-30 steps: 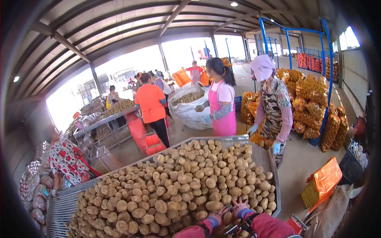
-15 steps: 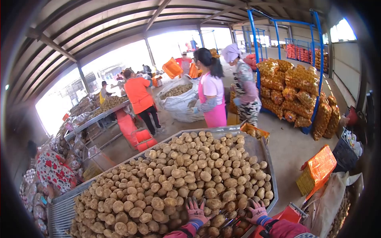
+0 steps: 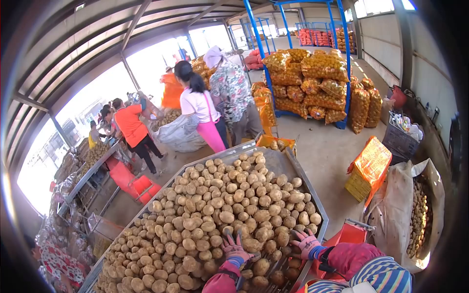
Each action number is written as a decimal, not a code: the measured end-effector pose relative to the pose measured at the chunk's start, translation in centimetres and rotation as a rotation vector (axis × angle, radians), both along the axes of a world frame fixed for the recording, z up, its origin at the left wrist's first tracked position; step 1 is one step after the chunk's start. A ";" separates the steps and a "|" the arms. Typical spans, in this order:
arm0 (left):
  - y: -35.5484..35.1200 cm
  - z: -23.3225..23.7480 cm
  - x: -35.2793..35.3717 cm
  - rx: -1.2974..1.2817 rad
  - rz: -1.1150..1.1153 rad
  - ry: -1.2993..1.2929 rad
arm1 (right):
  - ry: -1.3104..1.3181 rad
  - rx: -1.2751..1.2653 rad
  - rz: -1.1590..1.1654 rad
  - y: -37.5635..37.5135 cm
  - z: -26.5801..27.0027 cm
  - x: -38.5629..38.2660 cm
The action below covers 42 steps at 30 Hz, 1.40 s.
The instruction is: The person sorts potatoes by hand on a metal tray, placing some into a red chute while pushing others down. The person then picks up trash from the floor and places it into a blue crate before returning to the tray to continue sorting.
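A large heap of potatoes [image 3: 195, 229] covers the metal sorting table [image 3: 304, 178] in front of me. In a pink work glove, my left hand [image 3: 236, 250] lies on the near edge of the heap, fingers spread against the potatoes. My right hand [image 3: 308, 244], gloved alike, rests with fingers apart at the table's right side, its fingertips by the potatoes there. Between the hands a few potatoes [image 3: 261, 266] sit over dark slats, which show in the gaps. Neither hand is closed around a potato.
Right of the table stand a red bin [image 3: 346, 235], a yellow crate with an orange bag [image 3: 370, 168] and a large white sack of potatoes [image 3: 391, 210]. Filled net bags [image 3: 312, 83] are stacked in a blue frame behind. People [image 3: 198, 102] stand beyond the table's far edge.
My view has turned to the right, so the surroundings sit farther left. Both hands stay on the near side of the heap, fingers spread. The people beyond have shifted their postures.
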<state>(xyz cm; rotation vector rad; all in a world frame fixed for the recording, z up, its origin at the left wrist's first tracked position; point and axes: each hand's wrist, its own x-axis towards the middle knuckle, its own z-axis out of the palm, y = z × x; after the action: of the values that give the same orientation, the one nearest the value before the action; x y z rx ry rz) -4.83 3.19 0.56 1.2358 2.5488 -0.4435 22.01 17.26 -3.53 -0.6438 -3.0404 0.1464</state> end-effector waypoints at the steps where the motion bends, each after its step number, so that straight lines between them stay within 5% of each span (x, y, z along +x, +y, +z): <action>1: 0.3 -0.2 0.2 -0.023 0.010 -0.011 | 0.012 0.003 0.000 -0.1 0.2 0.3; 5: -0.2 -0.9 0.3 0.196 -0.014 0.029 | 0.028 -0.035 -0.009 -0.1 0.0 0.3; 22: 0.8 1.8 2.4 -0.004 0.086 0.061 | 0.029 -0.143 -0.018 0.1 -0.4 0.3; 28: 0.0 -0.9 3.5 0.513 0.038 0.105 | 0.025 -0.161 -0.040 0.2 -0.5 0.4; 36: -1.0 -5.4 2.5 0.401 -0.007 0.099 | 0.115 -0.125 -0.007 0.7 -1.3 0.4; 39: -2.9 -4.4 4.8 0.511 -0.033 -0.121 | 0.114 -0.138 -0.059 0.3 -0.8 0.2; 42: -4.2 -2.1 8.1 0.343 -0.092 -0.181 | 0.125 -0.158 -0.071 0.3 -1.2 0.3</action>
<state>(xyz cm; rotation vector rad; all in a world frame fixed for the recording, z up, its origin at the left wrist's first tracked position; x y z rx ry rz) 3.25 -0.96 -1.54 1.4374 2.4864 0.0931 22.28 17.59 -4.73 -0.7222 -2.9024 0.4121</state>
